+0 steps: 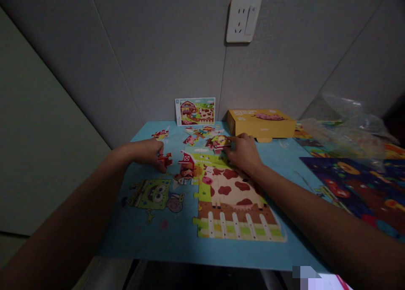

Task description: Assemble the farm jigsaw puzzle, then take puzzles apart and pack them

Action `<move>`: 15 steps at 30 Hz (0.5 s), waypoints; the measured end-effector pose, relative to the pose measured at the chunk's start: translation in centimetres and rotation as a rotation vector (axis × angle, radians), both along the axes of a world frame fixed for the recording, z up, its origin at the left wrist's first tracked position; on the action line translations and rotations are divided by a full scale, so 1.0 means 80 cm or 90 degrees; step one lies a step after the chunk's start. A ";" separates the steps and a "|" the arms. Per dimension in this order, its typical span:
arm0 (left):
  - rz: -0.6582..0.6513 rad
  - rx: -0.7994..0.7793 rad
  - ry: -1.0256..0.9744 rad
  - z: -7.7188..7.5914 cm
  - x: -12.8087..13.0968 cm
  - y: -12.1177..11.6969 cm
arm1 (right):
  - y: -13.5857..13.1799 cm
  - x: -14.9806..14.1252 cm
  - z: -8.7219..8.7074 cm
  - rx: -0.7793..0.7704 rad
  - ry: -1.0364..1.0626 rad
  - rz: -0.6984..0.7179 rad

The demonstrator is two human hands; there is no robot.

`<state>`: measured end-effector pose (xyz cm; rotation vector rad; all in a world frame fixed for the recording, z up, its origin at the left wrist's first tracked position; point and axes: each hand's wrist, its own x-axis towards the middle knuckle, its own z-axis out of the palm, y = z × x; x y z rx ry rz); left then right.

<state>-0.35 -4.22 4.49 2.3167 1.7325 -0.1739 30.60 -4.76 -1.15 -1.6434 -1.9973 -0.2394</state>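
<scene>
Left hand: at the left hand (153, 153), thumb and fingers are curled in close and clamped on a small flat red puzzle piece with knobbed edges (166, 159), held low at the tabletop's left part.
Right hand: by the right hand (243, 151), a cluster of loose multicoloured puzzle pieces (206, 132) is reached; thumb and index finger are held slightly apart at the edge of a red, yellow and green puzzle piece (220, 143). Whether it is pinched or only touched cannot be told.
Cow puzzle: one partly joined section of flat, brightly printed puzzle (234, 191) is laid right of the tabletop's middle; one brown-patched cow and five white fence pickets are shown on it.
Barn part: one red-and-white barn part with a farmer figure (187, 165) is placed at the section's upper left.
Loose pieces: one barn-printed piece (160, 134) is set beyond the left hand; the cluster is overlapped, so its count cannot be told.
Picture card: one white-bordered farm card (196, 111) is leaned on the wall.
Box: one yellow rectangular box (262, 125) is placed beside it.
Table: all are borne by one light-blue printed tabletop (152, 248).
</scene>
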 end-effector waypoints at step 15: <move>-0.114 0.148 -0.608 -0.044 0.103 -0.015 | -0.039 -0.035 0.023 -0.048 0.195 0.281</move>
